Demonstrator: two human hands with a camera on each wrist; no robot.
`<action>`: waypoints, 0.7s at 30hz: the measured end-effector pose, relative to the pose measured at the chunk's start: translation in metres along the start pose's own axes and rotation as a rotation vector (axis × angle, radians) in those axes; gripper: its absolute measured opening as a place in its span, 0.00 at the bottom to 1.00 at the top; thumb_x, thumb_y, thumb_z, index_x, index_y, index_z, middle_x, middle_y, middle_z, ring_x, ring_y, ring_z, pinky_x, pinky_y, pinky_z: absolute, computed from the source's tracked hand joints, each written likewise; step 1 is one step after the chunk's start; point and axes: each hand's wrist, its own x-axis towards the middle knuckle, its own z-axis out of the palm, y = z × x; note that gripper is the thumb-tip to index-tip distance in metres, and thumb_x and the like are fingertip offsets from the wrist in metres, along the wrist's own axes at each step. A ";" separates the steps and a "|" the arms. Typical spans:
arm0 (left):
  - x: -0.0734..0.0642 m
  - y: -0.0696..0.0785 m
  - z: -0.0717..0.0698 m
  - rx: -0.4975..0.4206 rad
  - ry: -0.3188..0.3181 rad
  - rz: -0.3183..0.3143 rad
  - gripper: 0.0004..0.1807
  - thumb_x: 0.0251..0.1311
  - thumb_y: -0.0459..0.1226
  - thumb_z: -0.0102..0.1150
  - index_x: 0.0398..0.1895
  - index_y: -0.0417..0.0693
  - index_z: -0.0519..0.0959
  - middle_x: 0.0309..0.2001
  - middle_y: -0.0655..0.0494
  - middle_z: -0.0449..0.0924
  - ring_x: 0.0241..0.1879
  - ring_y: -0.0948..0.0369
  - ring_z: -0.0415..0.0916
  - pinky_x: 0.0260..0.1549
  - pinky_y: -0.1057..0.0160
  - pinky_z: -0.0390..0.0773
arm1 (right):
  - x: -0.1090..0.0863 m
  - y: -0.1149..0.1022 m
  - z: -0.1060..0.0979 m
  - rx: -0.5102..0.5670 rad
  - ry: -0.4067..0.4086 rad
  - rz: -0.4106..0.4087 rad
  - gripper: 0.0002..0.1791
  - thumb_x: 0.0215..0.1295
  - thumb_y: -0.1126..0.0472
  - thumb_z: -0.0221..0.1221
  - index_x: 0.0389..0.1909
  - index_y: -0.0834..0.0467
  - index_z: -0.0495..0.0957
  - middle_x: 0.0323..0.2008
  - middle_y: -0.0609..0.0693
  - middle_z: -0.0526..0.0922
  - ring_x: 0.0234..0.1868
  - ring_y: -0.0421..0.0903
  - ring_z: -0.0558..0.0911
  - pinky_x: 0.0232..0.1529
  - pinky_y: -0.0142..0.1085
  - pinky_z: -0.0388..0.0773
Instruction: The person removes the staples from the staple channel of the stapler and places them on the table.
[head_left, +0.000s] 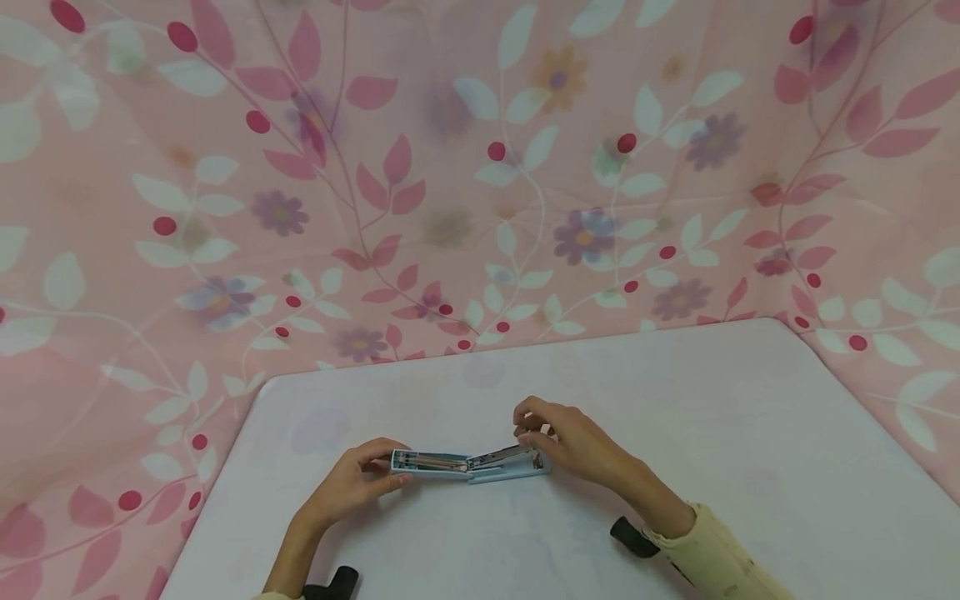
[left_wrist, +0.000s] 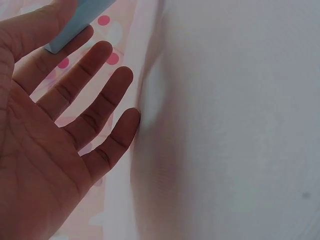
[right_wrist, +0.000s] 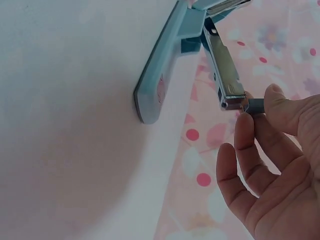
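A light blue stapler [head_left: 510,475] lies opened wide over the white table, its metal magazine [right_wrist: 225,62] raised from the base. My left hand [head_left: 352,483] pinches the far end of the stapler's top cover [left_wrist: 82,22] between thumb and forefinger, the other fingers spread. At the magazine's front end, my right hand [head_left: 577,442] pinches a short grey strip of staples [right_wrist: 255,106] between thumb and fingers. The strip's inner end is right at the magazine's tip; the thumb covers its other end. Below the magazine, the stapler's base [right_wrist: 155,85] rests close over the tabletop.
The white tabletop [head_left: 675,400] stretches around both hands. Pink flowered cloth [head_left: 465,167] hangs behind the table and along its sides. A black band piece [head_left: 633,537] shows at the right wrist, and another black piece [head_left: 333,583] by the left forearm.
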 end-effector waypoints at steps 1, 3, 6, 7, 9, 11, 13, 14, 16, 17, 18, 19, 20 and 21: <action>0.000 0.000 0.000 0.000 -0.001 -0.003 0.16 0.57 0.40 0.71 0.49 0.57 0.83 0.47 0.60 0.82 0.45 0.58 0.78 0.45 0.53 0.77 | 0.000 0.000 -0.001 -0.001 -0.001 0.013 0.14 0.69 0.60 0.62 0.50 0.43 0.72 0.43 0.37 0.83 0.46 0.37 0.81 0.47 0.42 0.78; 0.000 0.000 0.000 0.001 -0.008 -0.006 0.17 0.58 0.41 0.71 0.50 0.56 0.82 0.48 0.60 0.81 0.44 0.58 0.79 0.45 0.54 0.77 | 0.000 -0.001 -0.005 -0.020 0.001 0.036 0.15 0.69 0.59 0.62 0.52 0.44 0.71 0.43 0.36 0.84 0.48 0.38 0.81 0.47 0.43 0.77; -0.001 0.000 0.000 0.009 -0.018 -0.005 0.19 0.59 0.42 0.70 0.53 0.50 0.81 0.49 0.59 0.81 0.43 0.58 0.79 0.45 0.55 0.77 | -0.001 0.000 -0.010 -0.040 -0.005 0.053 0.15 0.68 0.58 0.63 0.51 0.47 0.71 0.42 0.37 0.84 0.47 0.40 0.81 0.46 0.47 0.77; -0.001 0.000 0.000 0.011 -0.022 -0.006 0.20 0.59 0.42 0.70 0.54 0.49 0.81 0.50 0.59 0.81 0.42 0.58 0.79 0.45 0.56 0.77 | -0.002 0.000 -0.012 -0.043 -0.008 0.052 0.14 0.67 0.58 0.63 0.50 0.47 0.72 0.41 0.36 0.84 0.47 0.39 0.81 0.45 0.47 0.77; -0.001 0.000 -0.001 0.014 -0.026 -0.009 0.21 0.59 0.42 0.69 0.54 0.46 0.80 0.50 0.59 0.81 0.42 0.57 0.80 0.45 0.56 0.77 | -0.002 0.002 -0.015 -0.048 -0.011 0.036 0.12 0.67 0.58 0.64 0.47 0.48 0.72 0.39 0.36 0.83 0.45 0.37 0.81 0.44 0.46 0.77; -0.001 0.000 -0.001 0.016 -0.027 -0.017 0.21 0.59 0.43 0.70 0.54 0.46 0.80 0.49 0.60 0.81 0.42 0.57 0.79 0.45 0.57 0.77 | -0.003 0.004 -0.017 -0.054 -0.013 0.021 0.11 0.67 0.59 0.64 0.45 0.49 0.73 0.37 0.35 0.81 0.43 0.36 0.80 0.44 0.45 0.77; -0.002 0.000 -0.001 0.018 -0.025 -0.021 0.21 0.59 0.43 0.70 0.54 0.46 0.81 0.49 0.60 0.81 0.42 0.57 0.80 0.45 0.57 0.77 | -0.004 0.006 -0.020 -0.064 -0.012 0.013 0.11 0.66 0.60 0.65 0.44 0.48 0.73 0.37 0.34 0.80 0.43 0.35 0.80 0.43 0.43 0.77; -0.002 0.000 -0.002 0.019 -0.023 -0.024 0.21 0.59 0.43 0.70 0.54 0.46 0.81 0.49 0.60 0.81 0.42 0.56 0.80 0.45 0.57 0.78 | -0.005 0.008 -0.021 -0.068 -0.011 0.012 0.11 0.66 0.61 0.65 0.44 0.49 0.74 0.37 0.34 0.80 0.43 0.35 0.79 0.43 0.43 0.77; -0.003 0.001 -0.002 0.024 -0.020 -0.033 0.22 0.58 0.43 0.70 0.54 0.46 0.80 0.49 0.60 0.81 0.42 0.57 0.80 0.45 0.57 0.78 | -0.006 0.011 -0.023 -0.079 -0.009 0.019 0.12 0.65 0.62 0.66 0.43 0.48 0.74 0.37 0.34 0.79 0.42 0.36 0.79 0.43 0.43 0.77; -0.003 0.002 -0.003 0.027 -0.017 -0.040 0.22 0.58 0.43 0.70 0.54 0.46 0.80 0.49 0.61 0.80 0.42 0.57 0.80 0.46 0.56 0.78 | -0.007 0.012 -0.024 -0.088 -0.009 0.030 0.12 0.64 0.62 0.66 0.43 0.47 0.74 0.36 0.34 0.79 0.42 0.36 0.79 0.43 0.42 0.77; -0.004 0.002 -0.003 0.031 -0.014 -0.048 0.22 0.58 0.44 0.71 0.54 0.47 0.80 0.49 0.61 0.80 0.43 0.57 0.79 0.46 0.56 0.77 | -0.008 0.014 -0.026 -0.095 -0.009 0.043 0.12 0.63 0.62 0.67 0.42 0.47 0.74 0.36 0.34 0.79 0.42 0.36 0.79 0.43 0.43 0.77; -0.005 0.003 -0.004 0.035 -0.011 -0.057 0.23 0.58 0.44 0.71 0.54 0.47 0.80 0.49 0.61 0.80 0.43 0.58 0.79 0.46 0.55 0.77 | -0.010 0.015 -0.027 -0.103 -0.010 0.057 0.13 0.63 0.62 0.67 0.42 0.46 0.75 0.36 0.34 0.78 0.42 0.36 0.79 0.43 0.44 0.77; -0.006 0.004 -0.005 0.039 -0.008 -0.066 0.23 0.57 0.44 0.71 0.55 0.47 0.80 0.49 0.61 0.80 0.43 0.58 0.79 0.46 0.55 0.77 | -0.011 0.017 -0.028 -0.111 -0.013 0.068 0.13 0.63 0.63 0.67 0.42 0.46 0.75 0.35 0.34 0.78 0.41 0.36 0.79 0.43 0.44 0.77; -0.007 0.005 -0.005 0.043 -0.004 -0.076 0.23 0.57 0.45 0.71 0.55 0.48 0.80 0.49 0.62 0.80 0.44 0.59 0.78 0.46 0.55 0.77 | -0.013 0.018 -0.030 -0.123 -0.017 0.077 0.13 0.62 0.62 0.67 0.41 0.45 0.75 0.35 0.34 0.78 0.41 0.36 0.79 0.43 0.45 0.77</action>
